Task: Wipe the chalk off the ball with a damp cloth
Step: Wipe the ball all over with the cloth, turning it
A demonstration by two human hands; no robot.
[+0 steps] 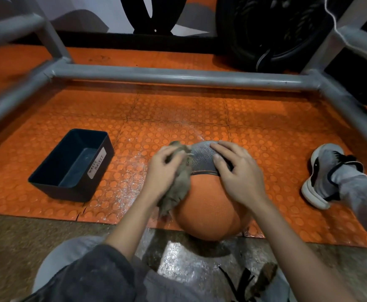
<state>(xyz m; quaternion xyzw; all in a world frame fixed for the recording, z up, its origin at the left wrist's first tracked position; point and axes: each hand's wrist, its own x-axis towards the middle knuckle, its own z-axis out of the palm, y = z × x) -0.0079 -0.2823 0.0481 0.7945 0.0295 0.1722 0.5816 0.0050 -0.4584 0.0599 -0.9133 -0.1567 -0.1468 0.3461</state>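
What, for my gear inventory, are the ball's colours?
Ball: orange with grey patterned panel; head view.

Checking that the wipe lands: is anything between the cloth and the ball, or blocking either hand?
Nothing visible does. The left hand grips the cloth, pressed straight against the left side of the ball; the right hand rests on top. The bin sits apart, to the left.

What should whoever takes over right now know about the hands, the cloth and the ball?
Left hand grips the cloth against the left side of the ball.
Right hand rests open on top, steadying it.
The ball sits at the mat edge, with the waste basket to its left.
Done: the near orange face looks clean.
Left: the grey panel; the far side is hidden.
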